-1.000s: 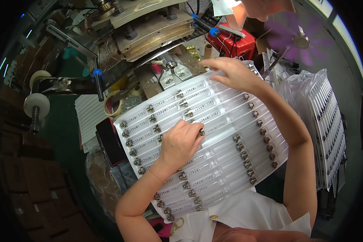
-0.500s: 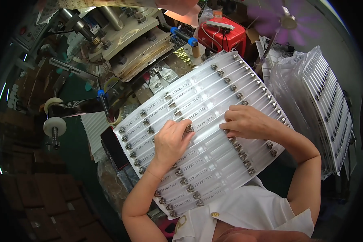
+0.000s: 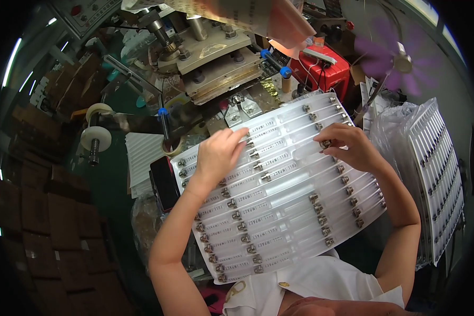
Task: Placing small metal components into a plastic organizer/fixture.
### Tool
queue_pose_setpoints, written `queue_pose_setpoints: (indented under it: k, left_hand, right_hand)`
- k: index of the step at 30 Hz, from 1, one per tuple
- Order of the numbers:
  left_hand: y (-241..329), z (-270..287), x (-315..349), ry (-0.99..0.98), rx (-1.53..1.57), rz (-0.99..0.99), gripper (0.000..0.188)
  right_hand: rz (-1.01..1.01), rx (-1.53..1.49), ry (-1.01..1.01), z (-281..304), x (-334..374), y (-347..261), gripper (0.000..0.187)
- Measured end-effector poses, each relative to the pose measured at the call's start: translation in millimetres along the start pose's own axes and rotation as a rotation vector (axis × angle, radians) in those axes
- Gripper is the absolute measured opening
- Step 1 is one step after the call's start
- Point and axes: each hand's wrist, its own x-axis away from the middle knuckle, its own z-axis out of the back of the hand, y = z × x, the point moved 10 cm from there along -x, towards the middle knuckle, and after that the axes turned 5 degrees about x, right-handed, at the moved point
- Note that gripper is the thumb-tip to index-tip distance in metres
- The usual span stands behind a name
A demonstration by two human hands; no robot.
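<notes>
Both hands have moved up the clear plastic sheet (image 3: 284, 195) of metal sockets lying across the lap: left hand (image 3: 218, 155) pressing flat near the top, right hand (image 3: 347, 145) now pinching one socket (image 3: 325, 143).

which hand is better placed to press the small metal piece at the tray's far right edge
Right. The right hand already has its fingertips at that metal piece on the clear plastic tray. The left hand rests flat on the tray's left half, farther away.

clear blister sheet (image 3: 289, 195) with white printed labels lies centre; a bagged stack of similar sheets (image 3: 432, 174) stands right.
</notes>
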Motion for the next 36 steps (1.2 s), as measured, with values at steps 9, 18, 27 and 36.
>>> queue_pose_setpoints:
  k: [9,18,27,36]
  left_hand:
    - [-55,-37,-64,0.114,-0.336,-0.015,0.013]
    - [73,13,27,0.228,0.434,-0.069,0.023]
    - [88,-12,58,0.031,0.317,-0.109,0.032]
    - [73,-21,54,-0.032,0.305,-0.015,0.029]
  right_hand:
    - [-0.058,-0.142,0.263,12,-74,50,0.027]
    - [0.355,0.235,0.453,-35,-136,-18,0.026]
    - [0.338,0.457,0.353,-88,-170,-16,0.051]
    - [0.112,0.267,0.210,-94,-191,24,0.060]
